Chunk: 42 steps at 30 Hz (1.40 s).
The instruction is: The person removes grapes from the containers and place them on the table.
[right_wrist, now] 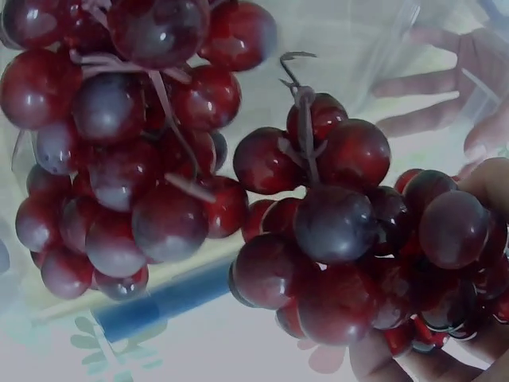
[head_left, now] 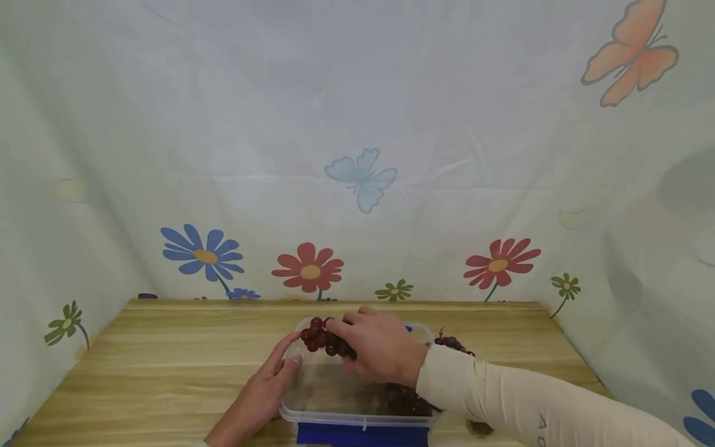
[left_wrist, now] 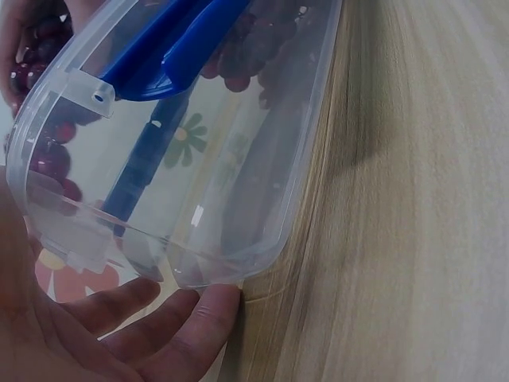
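Note:
My right hand [head_left: 375,345] grips a bunch of dark red grapes [head_left: 321,338] over the left part of a clear plastic container [head_left: 363,417] with blue clips. In the right wrist view its fingers [right_wrist: 382,356] curl under the held bunch [right_wrist: 338,278], and a second bunch [right_wrist: 119,183] lies beside it. My left hand [head_left: 264,390] touches the container's left side; in the left wrist view its fingertips [left_wrist: 215,306] rest against the clear wall [left_wrist: 262,199]. Through that wall, grapes [left_wrist: 250,44] show inside.
More grapes [head_left: 454,343] lie on the wooden table [head_left: 184,372] right of the container, partly behind my right sleeve [head_left: 503,391]. A dark item [head_left: 479,428] sits near the container's right front corner. A curtain [head_left: 279,124] with flowers and butterflies stands behind the table.

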Available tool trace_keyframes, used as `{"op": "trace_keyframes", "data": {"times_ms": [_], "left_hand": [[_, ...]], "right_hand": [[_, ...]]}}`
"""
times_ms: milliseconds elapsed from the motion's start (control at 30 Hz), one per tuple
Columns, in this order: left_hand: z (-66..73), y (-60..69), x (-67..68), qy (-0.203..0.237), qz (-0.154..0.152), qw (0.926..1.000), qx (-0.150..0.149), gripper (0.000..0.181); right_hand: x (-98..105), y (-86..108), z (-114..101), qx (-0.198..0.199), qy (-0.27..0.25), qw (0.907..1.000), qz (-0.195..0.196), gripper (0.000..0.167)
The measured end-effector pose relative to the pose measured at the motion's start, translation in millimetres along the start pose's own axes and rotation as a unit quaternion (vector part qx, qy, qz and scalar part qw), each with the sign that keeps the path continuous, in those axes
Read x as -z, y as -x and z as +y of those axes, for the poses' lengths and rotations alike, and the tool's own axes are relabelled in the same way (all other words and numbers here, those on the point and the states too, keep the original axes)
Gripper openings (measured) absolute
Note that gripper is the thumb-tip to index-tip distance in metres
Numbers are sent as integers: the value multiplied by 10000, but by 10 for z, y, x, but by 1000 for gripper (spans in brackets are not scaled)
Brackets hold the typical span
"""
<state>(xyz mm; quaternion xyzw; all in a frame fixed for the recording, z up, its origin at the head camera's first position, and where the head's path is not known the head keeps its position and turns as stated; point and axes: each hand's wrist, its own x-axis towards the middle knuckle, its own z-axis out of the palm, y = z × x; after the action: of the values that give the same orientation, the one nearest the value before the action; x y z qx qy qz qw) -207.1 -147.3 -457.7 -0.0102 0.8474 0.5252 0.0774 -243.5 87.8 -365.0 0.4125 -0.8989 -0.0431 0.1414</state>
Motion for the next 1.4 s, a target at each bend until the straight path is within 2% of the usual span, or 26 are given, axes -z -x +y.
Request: {"op": "trace_keyframes", "data": {"times_ms": [200,500,800,1033,1267,1400], "left_hand": [[-1,-7,-2,-71,6,10000,4,64],[-5,-7,-1,-18,-38,10000,40,65],[1,-18,3,33,-76,9999,126,65],[5,-12,5,30,-73,9998,165,67],[5,-19,0,49,-53,9999,71,62],[-6,-19,-2,99,-43,9999,22,60]], "right_hand": [[77,-22,31,-52,103,9985,542,49],[178,9,74,67,503,9955,797,45],[217,87,80,524,1427,9769,1505,39],[237,162,75,589,1703,9723,1488,37],[252,211,102,611,1882,9673,1588,31],[276,231,119,579,2048,9658,1481,30]]}}
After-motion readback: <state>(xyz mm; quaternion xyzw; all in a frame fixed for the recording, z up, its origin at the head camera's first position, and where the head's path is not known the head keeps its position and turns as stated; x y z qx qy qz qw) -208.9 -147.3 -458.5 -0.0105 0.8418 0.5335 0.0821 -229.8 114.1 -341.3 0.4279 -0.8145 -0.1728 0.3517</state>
